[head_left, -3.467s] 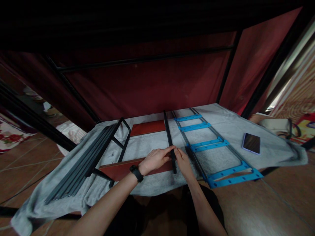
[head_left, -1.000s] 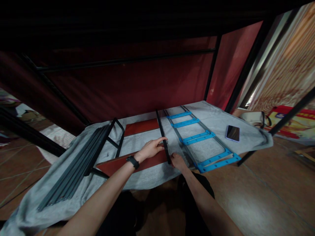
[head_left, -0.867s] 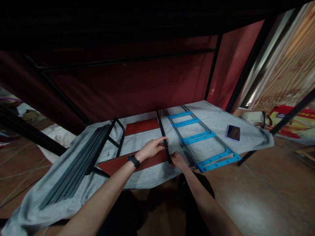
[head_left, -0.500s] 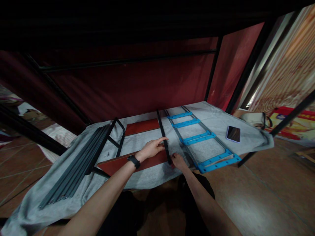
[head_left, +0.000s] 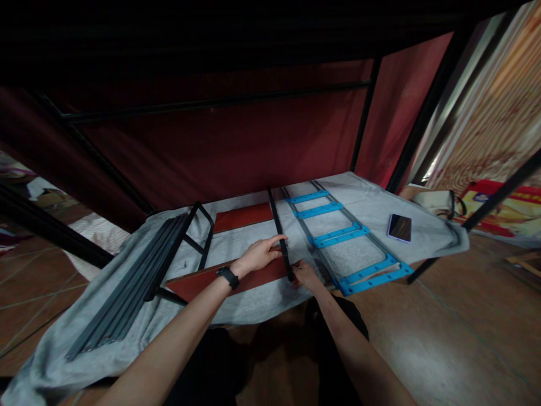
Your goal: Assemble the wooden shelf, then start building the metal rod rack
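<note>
My left hand (head_left: 258,257), with a dark watch on its wrist, holds a slim black metal bar (head_left: 276,217). Its index finger lies across the bar and the other fingers curl at the near red-brown board (head_left: 194,282), whose right end meets the bar. My right hand (head_left: 304,275) is closed at the bar's near end, fingertips pinched against its right side. What those fingertips hold is too small and hidden to tell. A second red-brown board (head_left: 243,217) lies farther back, its right end close to the same bar.
Grey tubes (head_left: 122,293) and a black metal frame (head_left: 207,225) lie to the left on the grey cloth (head_left: 236,307). Blue-runged frames (head_left: 338,242) and a phone (head_left: 399,228) are to the right. Black posts and a red panel (head_left: 228,146) stand behind.
The view has shifted very slightly. Both hands keep their places at the black bar, and the parts on the cloth lie as before.
</note>
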A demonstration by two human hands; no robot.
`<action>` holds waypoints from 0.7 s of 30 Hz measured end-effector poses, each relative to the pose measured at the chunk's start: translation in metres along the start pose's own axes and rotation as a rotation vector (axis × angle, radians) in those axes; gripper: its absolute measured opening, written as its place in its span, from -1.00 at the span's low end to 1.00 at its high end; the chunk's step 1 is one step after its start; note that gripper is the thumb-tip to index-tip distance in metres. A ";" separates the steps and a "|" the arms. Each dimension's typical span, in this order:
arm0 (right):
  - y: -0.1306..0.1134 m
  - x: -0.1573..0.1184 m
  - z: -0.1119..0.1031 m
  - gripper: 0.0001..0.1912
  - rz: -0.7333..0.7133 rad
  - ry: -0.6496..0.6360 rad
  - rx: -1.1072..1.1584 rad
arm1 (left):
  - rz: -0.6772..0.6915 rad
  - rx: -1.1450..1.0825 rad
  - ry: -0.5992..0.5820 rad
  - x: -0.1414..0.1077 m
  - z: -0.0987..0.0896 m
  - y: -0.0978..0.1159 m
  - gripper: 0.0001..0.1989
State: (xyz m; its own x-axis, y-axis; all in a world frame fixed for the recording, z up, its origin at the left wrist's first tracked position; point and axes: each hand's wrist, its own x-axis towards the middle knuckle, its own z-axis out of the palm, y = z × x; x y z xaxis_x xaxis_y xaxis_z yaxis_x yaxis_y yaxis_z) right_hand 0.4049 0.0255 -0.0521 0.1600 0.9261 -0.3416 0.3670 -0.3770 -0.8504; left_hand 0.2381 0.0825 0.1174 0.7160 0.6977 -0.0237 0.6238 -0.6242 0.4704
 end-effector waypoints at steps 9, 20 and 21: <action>-0.004 0.001 -0.003 -0.77 0.031 -0.029 0.012 | 0.008 -0.004 -0.005 0.001 0.001 -0.002 -0.45; -0.004 -0.002 -0.005 -0.79 0.016 -0.081 -0.011 | -0.008 0.006 -0.007 0.000 0.002 -0.002 -0.44; -0.005 -0.003 -0.005 -0.79 0.012 -0.079 -0.024 | -0.004 0.004 -0.007 0.000 0.002 -0.002 -0.44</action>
State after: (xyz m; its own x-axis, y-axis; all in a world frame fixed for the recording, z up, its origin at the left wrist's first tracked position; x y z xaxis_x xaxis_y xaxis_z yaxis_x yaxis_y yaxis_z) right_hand 0.4074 0.0247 -0.0450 0.0922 0.9190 -0.3834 0.3875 -0.3878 -0.8363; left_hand 0.2374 0.0834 0.1147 0.7160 0.6973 -0.0317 0.6275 -0.6231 0.4668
